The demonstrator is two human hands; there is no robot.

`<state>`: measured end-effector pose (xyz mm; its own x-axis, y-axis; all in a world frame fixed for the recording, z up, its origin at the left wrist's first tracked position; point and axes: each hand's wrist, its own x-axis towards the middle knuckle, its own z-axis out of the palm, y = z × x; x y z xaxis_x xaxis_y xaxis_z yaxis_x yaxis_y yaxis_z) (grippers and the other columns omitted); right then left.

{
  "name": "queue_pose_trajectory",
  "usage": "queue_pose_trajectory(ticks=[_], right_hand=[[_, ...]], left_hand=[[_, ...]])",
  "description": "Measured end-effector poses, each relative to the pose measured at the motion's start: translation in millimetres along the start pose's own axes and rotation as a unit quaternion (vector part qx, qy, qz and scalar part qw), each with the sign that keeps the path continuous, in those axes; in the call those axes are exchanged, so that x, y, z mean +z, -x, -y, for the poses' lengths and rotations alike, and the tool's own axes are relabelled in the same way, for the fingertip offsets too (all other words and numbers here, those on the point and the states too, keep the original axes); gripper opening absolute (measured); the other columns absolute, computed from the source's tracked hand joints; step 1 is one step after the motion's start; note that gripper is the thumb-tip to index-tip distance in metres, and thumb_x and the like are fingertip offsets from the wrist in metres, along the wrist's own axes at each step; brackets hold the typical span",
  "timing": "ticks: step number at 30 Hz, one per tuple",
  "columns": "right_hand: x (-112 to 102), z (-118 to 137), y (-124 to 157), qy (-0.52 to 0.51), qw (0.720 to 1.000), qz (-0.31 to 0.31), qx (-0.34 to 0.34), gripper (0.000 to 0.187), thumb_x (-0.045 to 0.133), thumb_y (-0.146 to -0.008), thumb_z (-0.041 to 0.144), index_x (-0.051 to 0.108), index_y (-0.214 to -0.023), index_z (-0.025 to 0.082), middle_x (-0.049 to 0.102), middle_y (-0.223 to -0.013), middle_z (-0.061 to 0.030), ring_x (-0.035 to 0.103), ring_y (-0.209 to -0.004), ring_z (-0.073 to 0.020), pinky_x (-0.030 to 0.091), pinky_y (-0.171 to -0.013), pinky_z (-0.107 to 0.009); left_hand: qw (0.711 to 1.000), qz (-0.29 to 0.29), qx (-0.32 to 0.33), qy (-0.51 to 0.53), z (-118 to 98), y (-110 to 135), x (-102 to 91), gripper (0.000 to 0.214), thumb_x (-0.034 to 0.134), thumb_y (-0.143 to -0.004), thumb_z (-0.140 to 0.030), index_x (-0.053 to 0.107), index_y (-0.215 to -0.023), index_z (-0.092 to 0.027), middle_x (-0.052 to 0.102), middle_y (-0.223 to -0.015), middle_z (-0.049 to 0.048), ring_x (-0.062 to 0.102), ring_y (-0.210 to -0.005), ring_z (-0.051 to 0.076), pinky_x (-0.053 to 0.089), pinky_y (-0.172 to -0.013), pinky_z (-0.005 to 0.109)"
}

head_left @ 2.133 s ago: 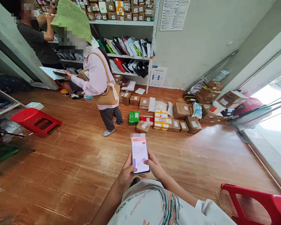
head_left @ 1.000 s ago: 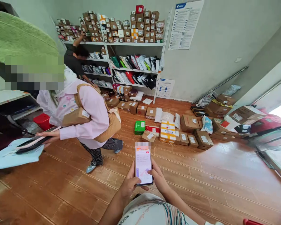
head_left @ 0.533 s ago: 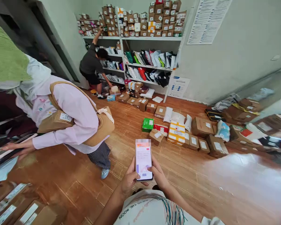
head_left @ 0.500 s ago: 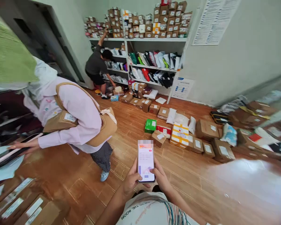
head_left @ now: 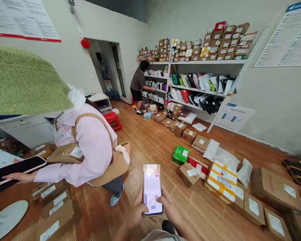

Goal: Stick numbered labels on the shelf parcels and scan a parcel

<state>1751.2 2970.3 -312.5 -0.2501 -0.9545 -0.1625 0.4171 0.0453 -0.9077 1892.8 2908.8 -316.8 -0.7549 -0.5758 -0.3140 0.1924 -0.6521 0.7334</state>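
A smartphone (head_left: 152, 192) with a lit white screen is held upright between both my hands, low in the middle of the view. My left hand (head_left: 137, 207) wraps its left edge, the thumb at the lower left of the screen. On the other side, my right hand (head_left: 168, 204) grips the right edge, its thumb over the lower right of the screen. The top of the phone is blurred out. Beyond it on the floor lie a brown carton (head_left: 189, 174), a green box (head_left: 180, 154) and a white box with yellow tape (head_left: 221, 180).
At left, a person in a green hat (head_left: 27, 80) carries a parcel (head_left: 65, 153) under one arm and reaches toward a dark flat device (head_left: 17, 169). Another person (head_left: 138, 83) stands by the parcel shelves (head_left: 208, 62). A red stool (head_left: 112, 120) stands near the doorway. Cartons line the floor.
My view has swung left and up, bringing the doorway and red stool into sight. The person at the shelves stands more upright. Both my hands still hold the smartphone.
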Motion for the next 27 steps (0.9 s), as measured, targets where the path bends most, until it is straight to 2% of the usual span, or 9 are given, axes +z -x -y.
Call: queue_pose_trajectory(ticks=[3,6,11,15,22,27], right_hand=[[-0.8,18.4,-11.1,0.013,0.999,0.038,0.003,0.048,0.055,-0.066,0.019,0.063,-0.113,0.022,0.07,-0.101,-0.0018,0.06,-0.09,-0.0213,0.047,-0.08,-0.033],[-4.2,27.7,-22.0,0.007,0.997,0.068,0.022,0.052,0.055,-0.065,0.02,0.06,-0.117,0.023,0.069,-0.102,-0.0013,0.061,-0.087,-0.0206,0.048,-0.078,-0.033],[-8.8,32.4,-39.8,0.014,0.992,0.12,0.041,0.044,0.055,-0.068,0.02,0.06,-0.111,0.022,0.069,-0.1,-0.0014,0.061,-0.082,-0.0185,0.05,-0.071,-0.029],[-14.8,36.9,-48.2,0.049,0.988,0.148,0.022,0.044,0.065,-0.072,0.022,0.054,-0.115,0.023,0.068,-0.098,-0.0017,0.061,-0.083,-0.0179,0.051,-0.07,-0.029],[-27.6,46.5,-55.1,0.041,0.986,0.155,0.04,0.038,0.061,-0.073,0.024,0.056,-0.11,0.022,0.067,-0.096,-0.0018,0.06,-0.08,-0.0169,0.049,-0.068,-0.028],[-30.1,47.5,-54.6,0.067,0.985,0.155,0.041,0.041,0.067,-0.074,0.026,0.053,-0.112,0.023,0.067,-0.094,-0.002,0.061,-0.079,-0.017,0.05,-0.068,-0.028]], left_hand=[[0.999,-0.038,0.02,-0.004,-7.2,-1.7,11.4,0.119,0.054,-0.053,-0.009,-0.006,-0.153,-0.035,0.052,-0.138,0.0106,0.064,-0.094,0.028,0.054,-0.05,0.025],[0.996,-0.072,0.052,-0.018,-15.8,-0.5,24.6,0.114,0.056,-0.057,-0.007,0.002,-0.153,-0.037,0.052,-0.138,0.0087,0.063,-0.095,0.026,0.055,-0.056,0.025],[0.994,-0.068,0.089,0.016,-28.3,-1.8,37.8,0.108,0.056,-0.057,-0.009,0.013,-0.153,-0.035,0.05,-0.141,0.0079,0.061,-0.098,0.027,0.058,-0.061,0.029],[0.992,-0.084,0.097,0.019,-28.9,-8.7,44.3,0.109,0.054,-0.056,-0.008,0.014,-0.153,-0.036,0.046,-0.144,0.0062,0.058,-0.105,0.029,0.058,-0.063,0.031],[0.988,-0.091,0.119,0.034,-22.2,-21.6,52.2,0.105,0.054,-0.057,-0.008,0.019,-0.152,-0.033,0.047,-0.145,0.005,0.054,-0.113,0.03,0.058,-0.076,0.036],[0.986,-0.12,0.113,0.01,-22.8,-23.4,58.9,0.094,0.062,-0.071,-0.015,0.019,-0.152,-0.034,0.044,-0.147,0.0068,0.052,-0.117,0.031,0.058,-0.076,0.036]])
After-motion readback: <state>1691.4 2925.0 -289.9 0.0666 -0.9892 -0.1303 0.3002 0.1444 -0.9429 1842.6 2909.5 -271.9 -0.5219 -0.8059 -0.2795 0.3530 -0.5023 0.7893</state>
